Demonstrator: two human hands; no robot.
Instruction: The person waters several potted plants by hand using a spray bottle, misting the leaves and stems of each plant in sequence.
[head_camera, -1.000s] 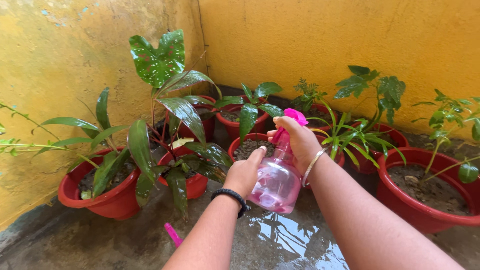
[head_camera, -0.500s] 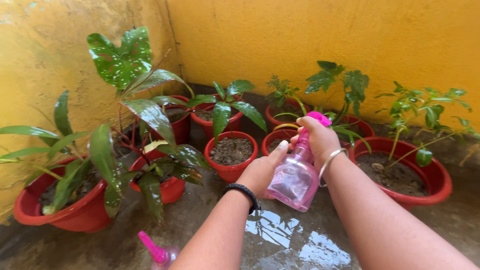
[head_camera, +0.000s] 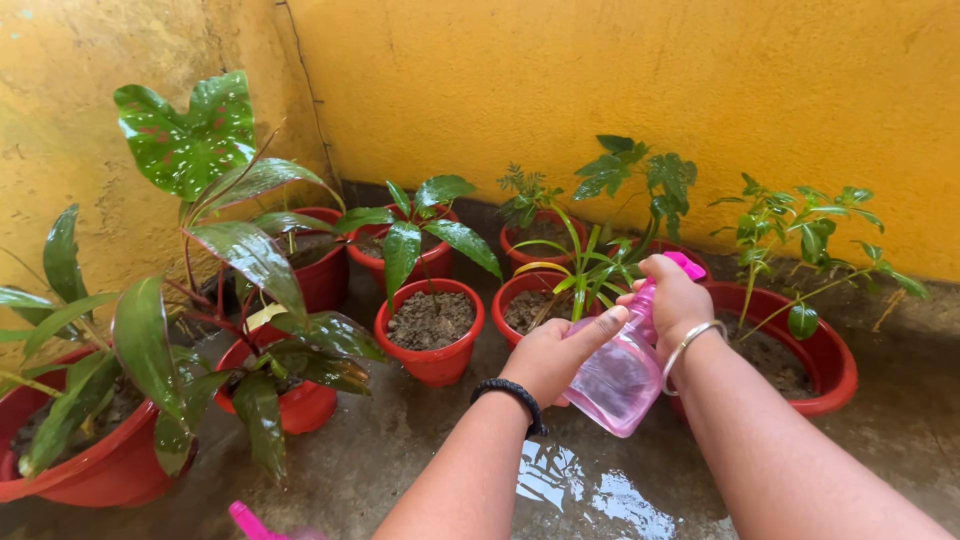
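The translucent pink plastic spray bottle (head_camera: 618, 375) is held tilted in mid-air above the wet grey concrete floor (head_camera: 420, 470), near centre, its bright pink trigger head (head_camera: 684, 265) pointing away toward the far right. The right hand (head_camera: 676, 300) grips the bottle's neck and trigger from above, fingers closed around it; a silver bangle (head_camera: 684, 348) sits on that wrist. The left hand (head_camera: 555, 355) supports the bottle body from the left side, its index finger (head_camera: 598, 326) extended along the plastic and the rest of the fingers curled against it; a black band (head_camera: 512, 397) circles that wrist. Just beyond the bottle stands a small red plastic pot with a narrow-leaved green plant (head_camera: 585, 272). To its left is a red plastic pot holding only dark soil (head_camera: 432, 325), and behind that a red pot with a broad glossy-leaved plant (head_camera: 420, 225). At the far left, against the yellow painted wall (head_camera: 600, 80), a tall plant with a white-speckled green leaf (head_camera: 185, 135) rises over further red pots. On the right, a large red plastic pot (head_camera: 830, 365) carries a thin-stemmed leafy plant. A puddle (head_camera: 585, 495) lies on the floor beneath the forearms. A second pink sprayer top (head_camera: 248, 521) shows at the near bottom edge, left of centre.
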